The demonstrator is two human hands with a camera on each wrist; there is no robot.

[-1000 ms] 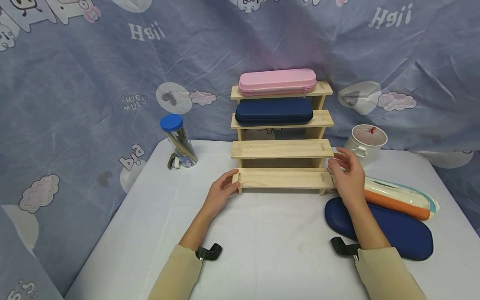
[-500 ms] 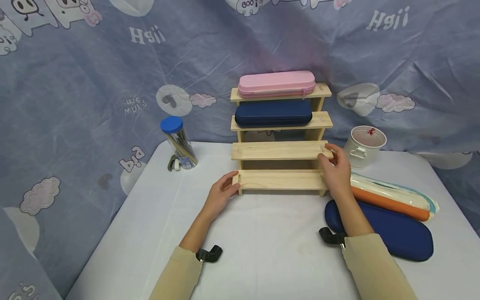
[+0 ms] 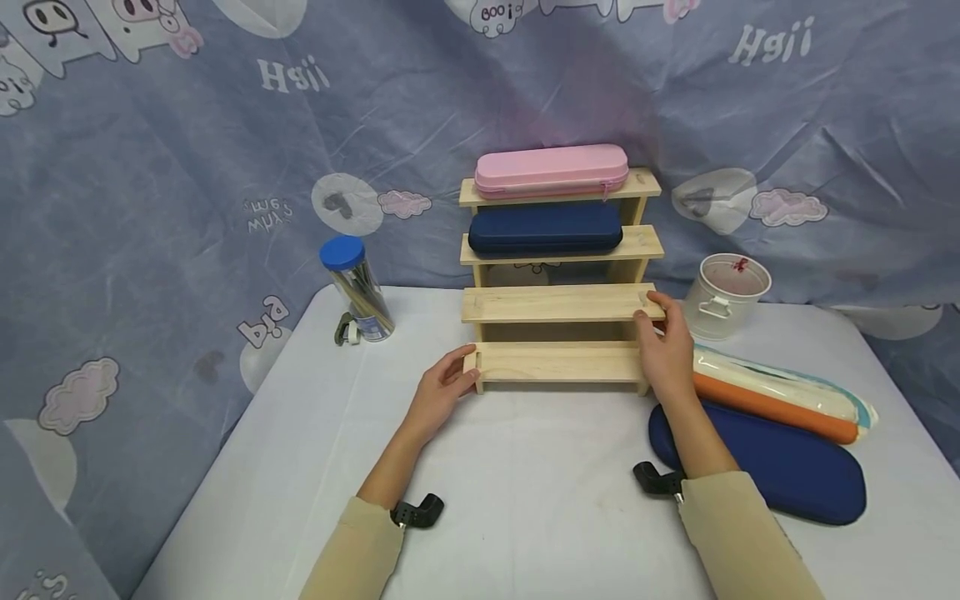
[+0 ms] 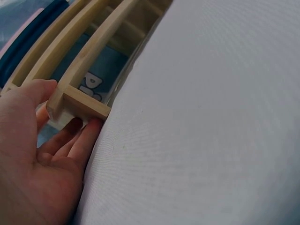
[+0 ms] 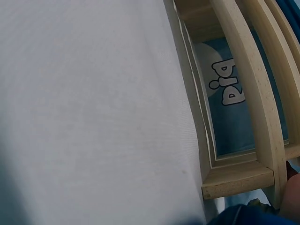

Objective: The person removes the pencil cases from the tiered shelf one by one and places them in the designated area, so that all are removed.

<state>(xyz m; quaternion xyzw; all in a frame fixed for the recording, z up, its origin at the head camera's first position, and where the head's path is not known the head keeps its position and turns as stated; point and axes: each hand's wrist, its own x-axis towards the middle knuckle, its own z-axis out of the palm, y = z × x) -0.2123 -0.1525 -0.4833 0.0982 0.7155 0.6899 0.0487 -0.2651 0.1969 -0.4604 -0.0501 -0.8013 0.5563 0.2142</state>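
A pale wooden stepped rack (image 3: 562, 302) stands at the back of the white table. On its top step lies a pink hard pencil case (image 3: 551, 171), with a navy pencil case (image 3: 545, 228) one step below. My left hand (image 3: 441, 390) grips the left end of the lowest step; in the left wrist view the thumb (image 4: 43, 88) lies along the board's corner and the fingers reach beneath. At the right end of the step above, my right hand (image 3: 670, 354) holds the board between thumb and fingers. Most of that hand is outside the right wrist view.
A navy case (image 3: 780, 467) and an orange-and-clear pouch (image 3: 780, 393) lie by my right forearm. Behind them stands a white metal pail (image 3: 726, 297). At the back left is a blue-lidded jar (image 3: 358, 292) of thin sticks. A patterned cloth (image 3: 187, 183) hangs behind the table.
My right hand has moved left from beside the rack and taken hold of the right end of a step. The left hand keeps its grip; the rack stays in place.
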